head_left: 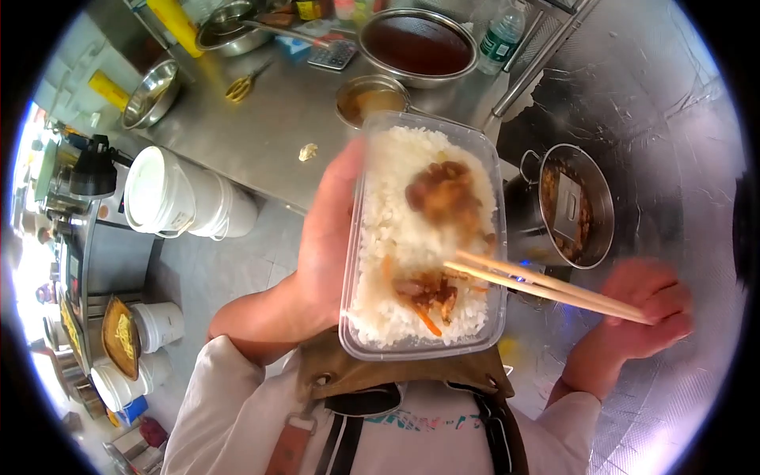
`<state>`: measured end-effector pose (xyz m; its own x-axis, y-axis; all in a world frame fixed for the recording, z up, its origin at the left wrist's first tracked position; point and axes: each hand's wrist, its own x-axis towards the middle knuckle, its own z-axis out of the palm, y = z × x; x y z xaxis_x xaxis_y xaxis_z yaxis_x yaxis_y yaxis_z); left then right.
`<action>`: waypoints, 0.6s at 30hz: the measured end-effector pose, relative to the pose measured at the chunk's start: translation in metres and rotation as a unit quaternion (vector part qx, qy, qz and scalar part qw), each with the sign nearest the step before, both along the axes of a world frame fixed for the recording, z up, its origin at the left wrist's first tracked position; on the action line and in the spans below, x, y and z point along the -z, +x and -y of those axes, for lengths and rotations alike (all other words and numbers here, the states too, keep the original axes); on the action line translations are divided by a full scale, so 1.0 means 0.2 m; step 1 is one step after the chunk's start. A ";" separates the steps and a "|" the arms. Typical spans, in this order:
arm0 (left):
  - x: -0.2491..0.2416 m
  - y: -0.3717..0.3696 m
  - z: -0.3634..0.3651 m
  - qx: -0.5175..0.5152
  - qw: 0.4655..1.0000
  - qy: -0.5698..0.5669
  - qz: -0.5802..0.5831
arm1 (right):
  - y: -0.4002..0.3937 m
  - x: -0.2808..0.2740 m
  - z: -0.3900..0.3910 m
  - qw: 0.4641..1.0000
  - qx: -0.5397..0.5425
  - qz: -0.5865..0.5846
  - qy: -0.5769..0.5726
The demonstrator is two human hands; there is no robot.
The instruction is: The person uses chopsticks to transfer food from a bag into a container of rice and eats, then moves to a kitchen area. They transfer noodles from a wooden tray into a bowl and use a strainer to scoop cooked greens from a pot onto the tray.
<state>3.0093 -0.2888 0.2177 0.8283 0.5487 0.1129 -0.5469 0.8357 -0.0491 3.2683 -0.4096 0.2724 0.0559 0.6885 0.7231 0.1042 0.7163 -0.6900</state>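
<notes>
My left hand [328, 222] grips a clear plastic food container [502, 317] by its left side, the fingers hidden beneath it. White rice [380, 206] fills the container. Two patches of brown food lie on the rice: a darker mound [445, 194] toward the far end and a smaller heap [427, 297] with orange strips nearer me. Out to the right, my right hand [647, 301] is closed around a pair of wooden chopsticks [554, 286]. Their tips reach over the rice, between the two patches.
A tall metal pot [545, 202] of brown food stands right of the container. On the steel counter [261, 127] are a bowl of dark red liquid [416, 46], a strainer [372, 99], scissors [247, 83] and a bottle [500, 39]. White buckets [170, 194] stand at left.
</notes>
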 end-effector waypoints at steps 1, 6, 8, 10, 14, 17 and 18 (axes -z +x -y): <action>-0.02 0.00 0.00 -0.010 1.000 -0.010 0.015 | 0.00 -0.03 0.02 0.999 0.016 -0.042 -0.019; -0.12 -0.02 0.02 -0.059 0.994 0.091 -0.029 | 0.14 -0.23 0.11 0.972 -0.182 0.073 -0.133; -0.19 -0.04 0.08 -0.088 0.991 0.064 -0.082 | 0.10 -0.25 0.10 0.960 -0.216 0.079 -0.157; -0.22 -0.04 0.12 -0.092 0.989 0.050 -0.106 | 0.02 -0.24 0.07 0.969 -0.190 0.001 -0.158; -0.24 -0.04 0.15 -0.078 0.986 0.046 -0.138 | -0.02 -0.23 0.03 0.969 -0.174 -0.075 -0.156; -0.25 -0.02 0.17 -0.073 0.984 0.045 -0.155 | -0.01 -0.23 0.06 0.968 -0.171 -0.094 -0.160; -0.25 -0.02 0.18 -0.072 0.983 0.043 -0.161 | -0.01 -0.23 0.07 0.967 -0.169 -0.099 -0.162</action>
